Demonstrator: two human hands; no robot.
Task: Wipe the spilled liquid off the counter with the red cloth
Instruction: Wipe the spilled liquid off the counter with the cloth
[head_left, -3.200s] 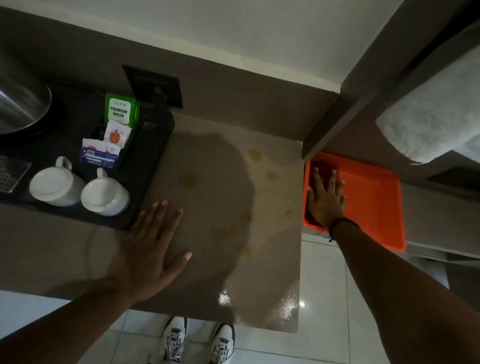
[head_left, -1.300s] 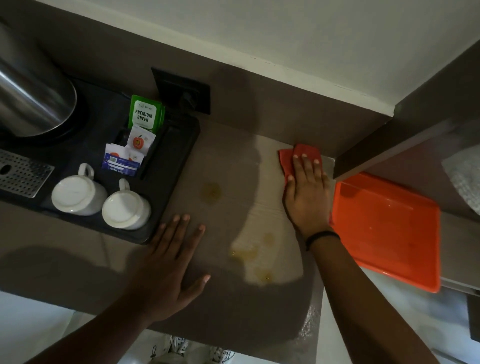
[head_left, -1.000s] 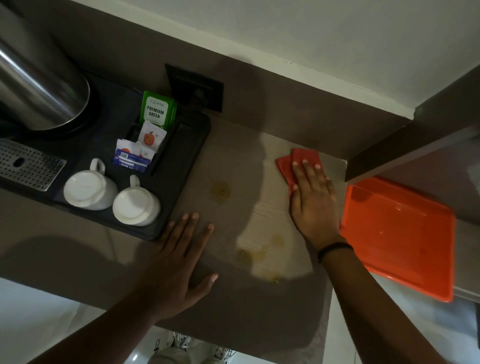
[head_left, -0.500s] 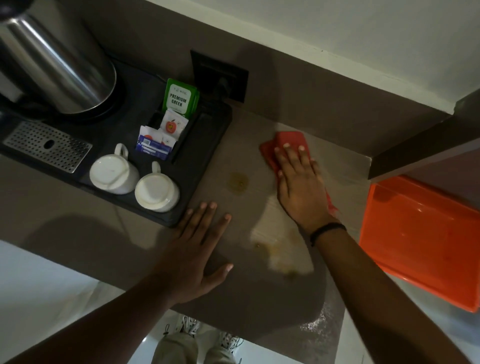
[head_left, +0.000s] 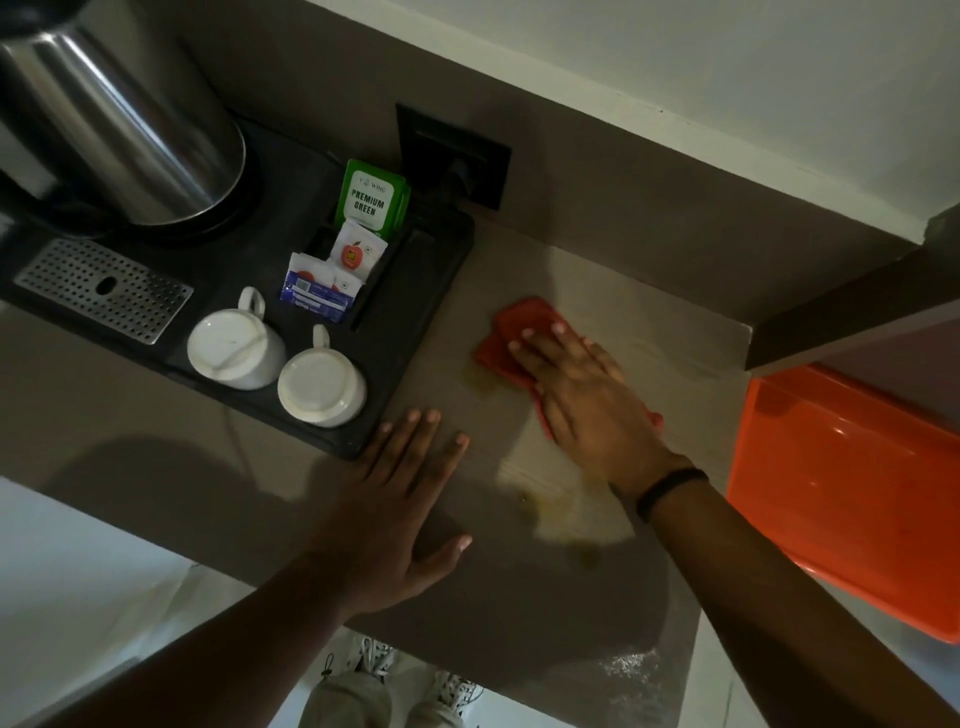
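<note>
Pressing flat on the red cloth (head_left: 511, 325), the right hand (head_left: 584, 395) has its fingers spread apart and lying on top, so it pushes the cloth down and does not squeeze it. The cloth sticks out past the fingertips and a bit shows by the heel of the hand. The left hand (head_left: 400, 512) lies flat and open on the bench (head_left: 623, 639), fingers apart, holding nothing, just beside the corner of the black tray (head_left: 410, 332). A yellow spot (head_left: 480, 382) sits right at the cloth's near edge, by the thumb side of the right hand. More yellow spots (head_left: 556, 512) lie near the right wrist, closer to the body. To do this wipe well, I think the hand should keep the cloth flat, press evenly, and slide over each spot in turn, pulling the wet toward the middle and not off the edge. It should stay off the tray with its two white cups (head_left: 322, 387). Most of the cloth is hidden under the hand. Dim light and dark shadows make it hard to tell how far the wet part goes.
</note>
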